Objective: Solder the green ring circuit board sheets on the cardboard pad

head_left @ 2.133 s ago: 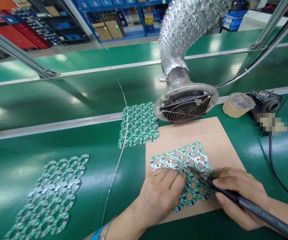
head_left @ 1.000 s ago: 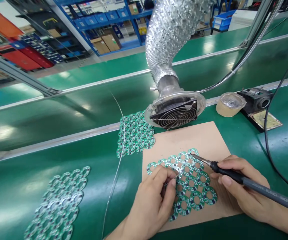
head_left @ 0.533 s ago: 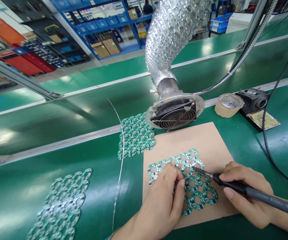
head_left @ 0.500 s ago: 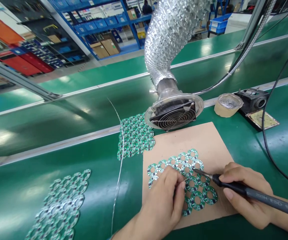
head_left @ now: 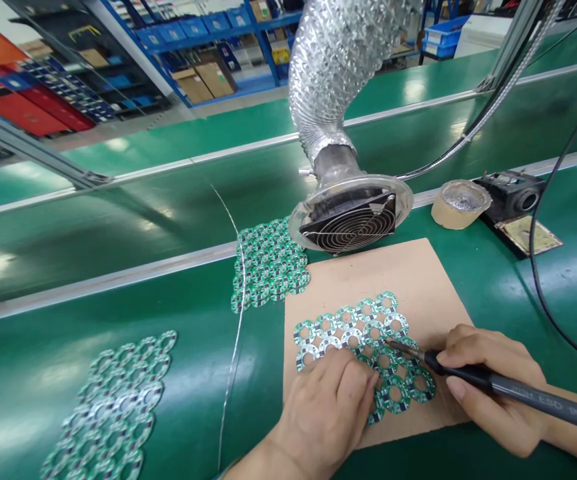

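Note:
A green panel of ring-shaped circuit boards (head_left: pixel 363 333) lies on a brown board (head_left: pixel 383 273). My right hand (head_left: pixel 493 387) is closed on a black soldering iron (head_left: pixel 518 393), whose tip touches the panel near its middle. My left hand (head_left: pixel 325 413) rests on the panel's near left part with fingers pinched together; it seems to feed a thin solder wire (head_left: pixel 233 347) toward the tip, though the wire's end is hidden.
A fume duct with a fan grille (head_left: pixel 351 223) hangs just behind the brown board. Two more board panels lie on the green bench, one at the middle (head_left: pixel 268 263) and one at the near left (head_left: pixel 113 407). A tape roll (head_left: pixel 461 203), an iron stand (head_left: pixel 511 193) and a black cable (head_left: pixel 543 280) are at the right.
The iron's tip has come down from the panel's far edge onto its middle. My left hand has shifted slightly nearer and lower over the panel.

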Motion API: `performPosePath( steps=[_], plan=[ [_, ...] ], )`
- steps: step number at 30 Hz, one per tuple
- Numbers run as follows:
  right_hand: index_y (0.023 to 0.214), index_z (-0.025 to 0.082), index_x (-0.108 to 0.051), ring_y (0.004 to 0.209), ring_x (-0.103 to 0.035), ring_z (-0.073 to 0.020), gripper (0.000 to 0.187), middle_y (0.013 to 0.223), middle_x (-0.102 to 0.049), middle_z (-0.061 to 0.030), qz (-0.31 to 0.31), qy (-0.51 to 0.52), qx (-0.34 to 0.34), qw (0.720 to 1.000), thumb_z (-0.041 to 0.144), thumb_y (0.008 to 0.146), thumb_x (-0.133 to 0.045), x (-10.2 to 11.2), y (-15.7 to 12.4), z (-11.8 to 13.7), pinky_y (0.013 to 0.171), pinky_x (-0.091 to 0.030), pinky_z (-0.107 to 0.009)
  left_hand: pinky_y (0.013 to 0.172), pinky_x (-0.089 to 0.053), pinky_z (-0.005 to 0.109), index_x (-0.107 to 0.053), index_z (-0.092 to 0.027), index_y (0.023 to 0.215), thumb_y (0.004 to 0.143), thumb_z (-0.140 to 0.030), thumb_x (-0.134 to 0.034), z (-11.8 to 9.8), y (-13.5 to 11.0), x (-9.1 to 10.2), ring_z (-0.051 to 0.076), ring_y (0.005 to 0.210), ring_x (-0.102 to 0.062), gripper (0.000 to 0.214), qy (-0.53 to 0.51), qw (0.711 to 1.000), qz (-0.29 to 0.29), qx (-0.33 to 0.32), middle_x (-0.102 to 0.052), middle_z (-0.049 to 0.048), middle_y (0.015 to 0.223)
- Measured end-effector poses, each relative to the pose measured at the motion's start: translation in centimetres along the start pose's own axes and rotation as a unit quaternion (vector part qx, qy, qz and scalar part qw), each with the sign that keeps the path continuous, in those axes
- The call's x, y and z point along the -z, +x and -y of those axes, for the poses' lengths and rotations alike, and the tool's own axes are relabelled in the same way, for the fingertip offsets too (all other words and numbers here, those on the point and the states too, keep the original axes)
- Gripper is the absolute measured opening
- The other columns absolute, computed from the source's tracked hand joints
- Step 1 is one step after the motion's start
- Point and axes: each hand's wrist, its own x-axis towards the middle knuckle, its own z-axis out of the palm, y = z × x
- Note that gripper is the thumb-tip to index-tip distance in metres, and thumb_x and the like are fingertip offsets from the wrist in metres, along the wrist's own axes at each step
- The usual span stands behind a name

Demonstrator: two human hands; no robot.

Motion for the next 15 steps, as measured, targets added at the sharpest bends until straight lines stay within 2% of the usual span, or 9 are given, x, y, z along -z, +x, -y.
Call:
performPosePath(
  steps=[15],
  plan=[
    [0.1, 0.017, -0.058, 0.057, -0.055, -0.0152, 0.03, 0.067, -0.058, -0.0026, 0.015, 0.006, 0.002, 1.0, 0.005, 0.073, -0.053, 0.07, -0.04, -0.07, 0.048, -0.044, -0.03, 0.054, -0.039, 0.027, -0.051, -0.016, 0.082, 0.087, -0.011, -0.05, 0.05, -0.46, -0.35, 0.014, 0.063, -0.049, 0.007, -0.029, 0.999, -0.013, 0.014, -0.055, 0.0021, 0.068]
  ],
)
